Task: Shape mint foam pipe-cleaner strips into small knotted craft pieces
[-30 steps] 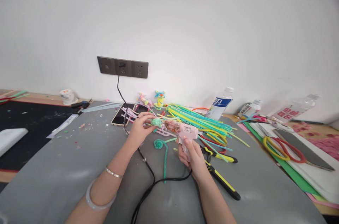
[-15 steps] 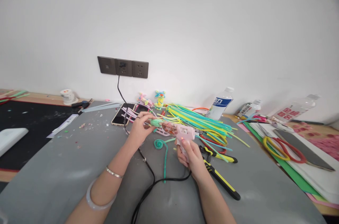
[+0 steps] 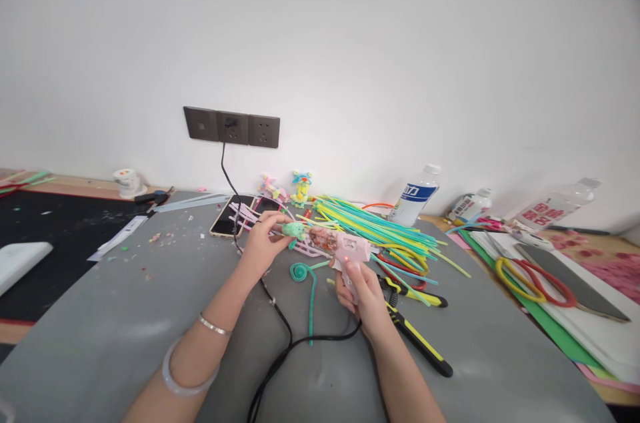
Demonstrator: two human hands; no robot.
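The right hand (image 3: 363, 289) wraps the glue gun (image 3: 353, 247), its long axis running left toward the green piece (image 3: 294, 230) pinched close ahead by the left hand (image 3: 265, 239).

Gray tbl (image 3: 330, 383) holds pliers (image 3: 423, 343), phone (image 3: 225, 217) (misc. scraps (image 3: 157, 237) too).

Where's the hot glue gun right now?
Head view, just right of centre: the pink hot glue gun is in the right hand, front end facing the green piece in the left hand, pliers to its lower right.
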